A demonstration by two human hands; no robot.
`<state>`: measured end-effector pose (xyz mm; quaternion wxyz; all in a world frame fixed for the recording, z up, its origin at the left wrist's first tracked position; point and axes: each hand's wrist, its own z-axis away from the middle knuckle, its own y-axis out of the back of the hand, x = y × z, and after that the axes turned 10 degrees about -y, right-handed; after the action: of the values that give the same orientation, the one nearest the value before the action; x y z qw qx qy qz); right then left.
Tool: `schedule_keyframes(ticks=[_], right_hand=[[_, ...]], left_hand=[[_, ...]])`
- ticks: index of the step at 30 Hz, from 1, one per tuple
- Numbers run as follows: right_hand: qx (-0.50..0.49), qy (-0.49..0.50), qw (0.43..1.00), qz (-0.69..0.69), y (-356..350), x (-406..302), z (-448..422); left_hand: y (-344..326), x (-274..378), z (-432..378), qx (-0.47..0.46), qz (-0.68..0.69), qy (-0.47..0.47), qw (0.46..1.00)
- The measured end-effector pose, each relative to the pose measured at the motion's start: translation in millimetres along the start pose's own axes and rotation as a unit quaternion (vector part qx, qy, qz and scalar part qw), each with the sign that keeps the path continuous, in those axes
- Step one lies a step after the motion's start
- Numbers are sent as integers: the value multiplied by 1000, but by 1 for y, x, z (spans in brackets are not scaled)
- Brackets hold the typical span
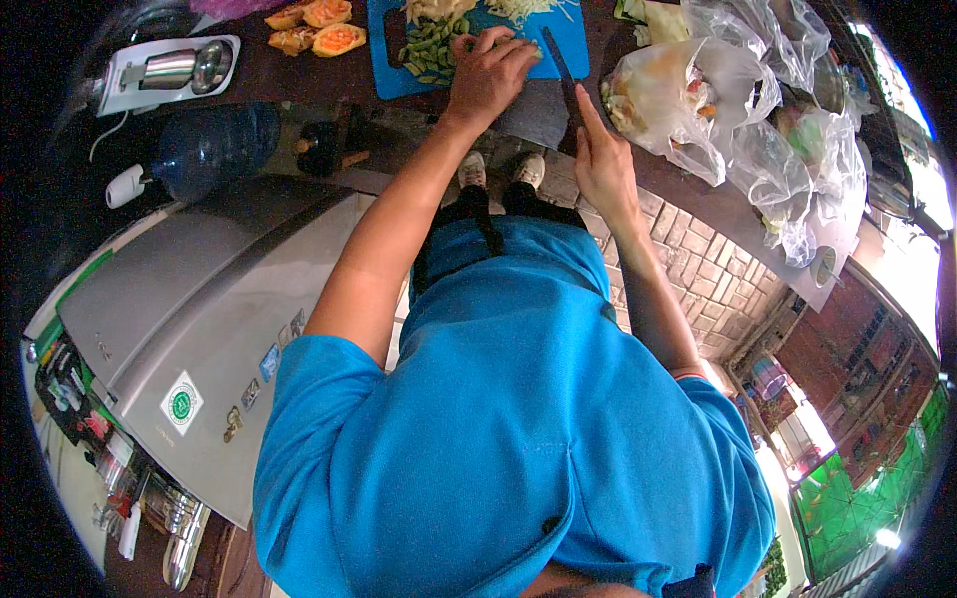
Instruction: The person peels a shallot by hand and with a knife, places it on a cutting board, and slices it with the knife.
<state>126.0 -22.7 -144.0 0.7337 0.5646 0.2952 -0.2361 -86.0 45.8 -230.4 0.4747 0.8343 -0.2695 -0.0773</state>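
Observation:
My left hand rests with bent fingers on the blue cutting board, its fingertips over a small pale green piece near the board's middle. Beside that hand lies a heap of sliced green vegetable. My right hand is closed on the handle of a knife, with the index finger stretched along it; the dark blade lies over the board's right part. Behind, on the board, are a pile of pale shreds and a pale yellowish heap.
Orange-fleshed cut fruit or vegetable pieces lie left of the board, with a kitchen scale bearing a metal vessel farther left. Plastic bags with scraps stand at right. A large blue water bottle and a fridge are at left.

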Motion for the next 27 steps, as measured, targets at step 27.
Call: schedule_keyframes(ticks=[27], right_hand=[[-39,4,994,99,7,-18,-7]], left_hand=[[11,4,-6,20,2,0,1000]])
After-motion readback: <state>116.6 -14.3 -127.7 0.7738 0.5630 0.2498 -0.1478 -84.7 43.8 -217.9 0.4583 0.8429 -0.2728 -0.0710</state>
